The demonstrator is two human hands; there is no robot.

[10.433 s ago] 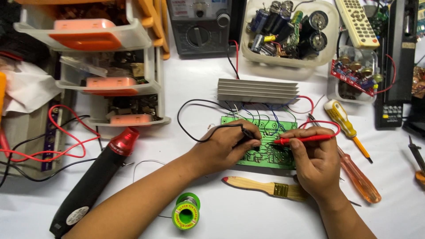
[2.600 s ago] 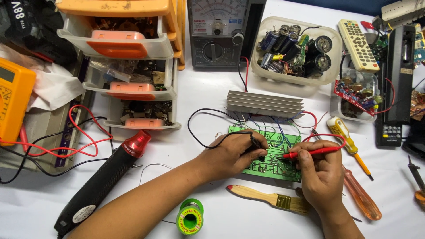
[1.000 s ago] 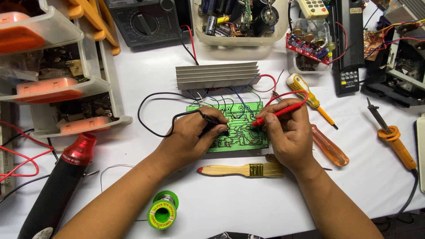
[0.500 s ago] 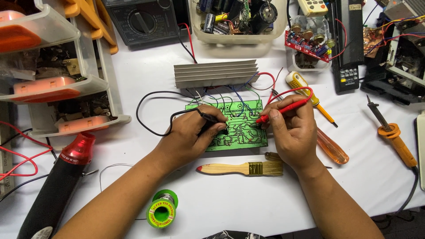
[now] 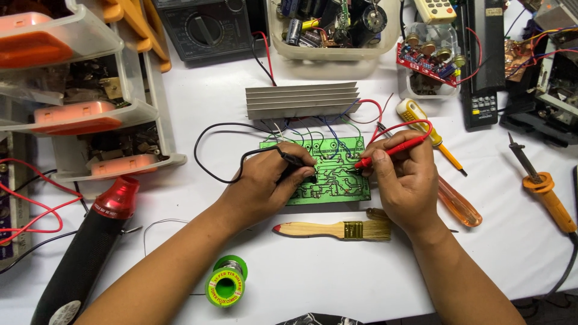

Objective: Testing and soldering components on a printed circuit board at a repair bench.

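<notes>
I pinch the slim red test probe (image 5: 394,147) in my right hand (image 5: 404,183), the black probe (image 5: 295,161) in my left hand (image 5: 268,186); both tips angle inward onto the green printed circuit board (image 5: 328,174) between them.

Green circuit board (image 5: 328,174) is lying flat, copper side up, at bench centre. Black probe (image 5: 293,161) is slanting onto the board's left half; red probe (image 5: 390,150) is angling down, tip touching the right half, leads trailing toward the far side.
</notes>
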